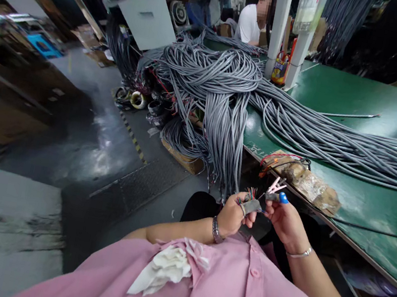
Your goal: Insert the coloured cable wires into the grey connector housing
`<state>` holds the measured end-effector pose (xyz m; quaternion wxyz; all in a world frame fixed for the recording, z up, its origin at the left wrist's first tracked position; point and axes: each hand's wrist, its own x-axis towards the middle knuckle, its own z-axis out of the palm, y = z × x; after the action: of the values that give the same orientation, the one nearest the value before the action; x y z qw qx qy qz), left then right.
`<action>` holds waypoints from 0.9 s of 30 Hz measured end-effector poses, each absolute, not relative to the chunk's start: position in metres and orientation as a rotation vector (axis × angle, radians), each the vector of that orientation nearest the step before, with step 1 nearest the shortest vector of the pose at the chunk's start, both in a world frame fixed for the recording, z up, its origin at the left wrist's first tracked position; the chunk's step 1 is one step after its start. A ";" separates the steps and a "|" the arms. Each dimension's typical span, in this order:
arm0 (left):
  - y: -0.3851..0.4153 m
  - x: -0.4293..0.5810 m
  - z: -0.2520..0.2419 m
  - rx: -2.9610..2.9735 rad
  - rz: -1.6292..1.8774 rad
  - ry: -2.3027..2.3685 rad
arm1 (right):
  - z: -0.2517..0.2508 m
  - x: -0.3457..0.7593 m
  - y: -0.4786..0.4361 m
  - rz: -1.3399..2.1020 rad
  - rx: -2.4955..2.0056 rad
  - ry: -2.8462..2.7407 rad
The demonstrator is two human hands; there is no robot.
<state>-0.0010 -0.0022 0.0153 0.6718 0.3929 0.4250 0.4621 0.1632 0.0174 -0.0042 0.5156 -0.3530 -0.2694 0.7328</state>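
My left hand (pixel 231 217) is closed around a bunch of thin coloured wires (pixel 251 194), whose ends fan out above the fingers. A grey band or wrap (pixel 251 206) lies across its thumb side. Close beside it, my right hand (pixel 286 226) pinches near the wires, with a blue cover (pixel 283 198) on one fingertip. What sits between the right fingertips is too small to make out. Just above them is a pink clip (pixel 277 185) at the table edge. Grey cables (pixel 225 127) hang down in a thick bundle in front of my left hand.
The green table (pixel 349 98) carries a long spread of grey cables (pixel 320 134). A tape-wrapped block (pixel 303 182) lies on its front edge, by a black cord (pixel 372 230). White posts (pixel 279 24) rise from the table. Behind sits a person in a white shirt (pixel 248 24).
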 end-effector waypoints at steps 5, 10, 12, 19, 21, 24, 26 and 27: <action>0.000 0.006 0.021 0.866 1.034 0.896 | 0.001 0.164 0.035 1.760 -0.857 -0.591; 0.004 0.010 0.022 0.856 1.051 0.903 | 0.005 0.159 0.040 1.632 -0.877 -0.675; 0.006 0.011 0.022 0.850 1.067 0.913 | 0.004 0.157 0.040 1.579 -0.863 -0.669; 0.011 0.015 0.022 0.887 1.056 0.938 | 0.000 0.153 0.048 1.696 -0.782 -0.529; 0.011 0.015 0.022 0.903 1.055 0.950 | 0.001 0.151 0.051 1.688 -0.765 -0.474; 0.011 0.015 0.022 0.912 1.051 0.969 | 0.002 0.147 0.053 1.611 -0.761 -0.435; 0.010 0.015 0.022 0.911 1.048 0.983 | 0.003 0.145 0.053 1.587 -0.766 -0.431; 0.010 0.015 0.022 0.911 1.046 0.990 | 0.003 0.145 0.053 1.595 -0.768 -0.432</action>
<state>0.0149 0.0101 0.0216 0.6585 0.4023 0.4372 0.4618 0.1448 0.0527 0.0028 0.6130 -0.3332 -0.1875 0.6915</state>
